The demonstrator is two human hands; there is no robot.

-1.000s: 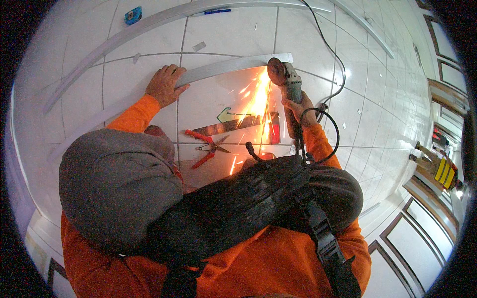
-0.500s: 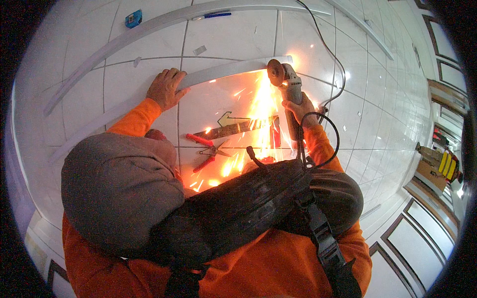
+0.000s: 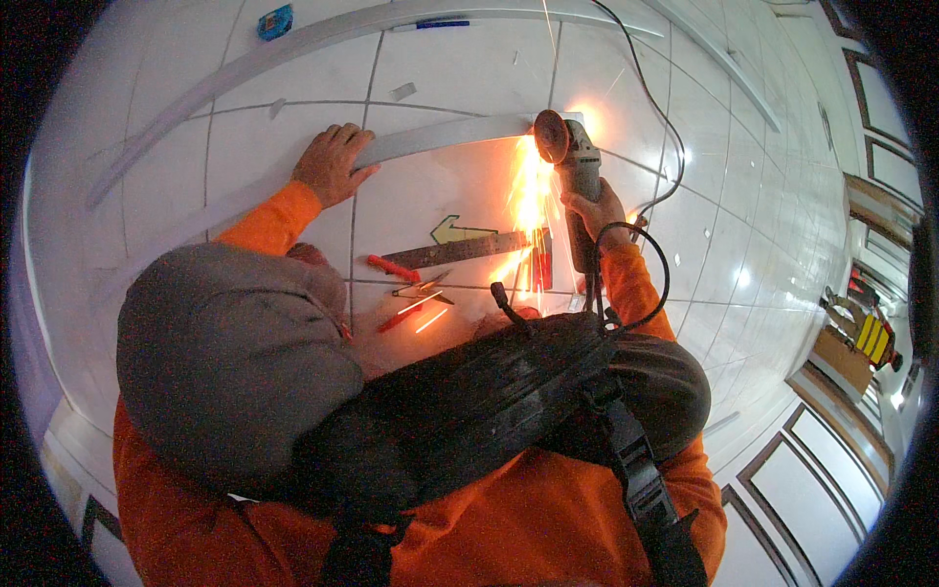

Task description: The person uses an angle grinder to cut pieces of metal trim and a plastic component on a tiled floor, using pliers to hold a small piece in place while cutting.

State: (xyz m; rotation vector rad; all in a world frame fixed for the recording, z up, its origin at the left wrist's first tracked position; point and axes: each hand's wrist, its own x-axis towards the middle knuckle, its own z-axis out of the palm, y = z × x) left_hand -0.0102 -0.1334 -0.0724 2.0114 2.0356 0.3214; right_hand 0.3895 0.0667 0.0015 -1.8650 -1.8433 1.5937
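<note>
My right hand is wrapped around the body of an angle grinder. Its disc meets a long pale metal bar near the bar's right end, and bright sparks stream from there toward me. My left hand grips the bar farther left, fingers over it and thumb on the near side. Between my knees lie red-handled snips or pliers, partly blurred by sparks. Beside them is a try square, its dark blade pointing left and its red stock partly hidden by glare.
The grinder's black cord runs across the tiled floor. Beyond the bar lie longer metal strips, a blue pen, a blue tape measure and scraps. A yellow arrow marker sits by the square. A cardboard box stands at right.
The spark stream is narrower and spreads less over the floor near my knees. The view has shifted slightly; both hands keep their hold, with the grinder still at the bar's right end.
</note>
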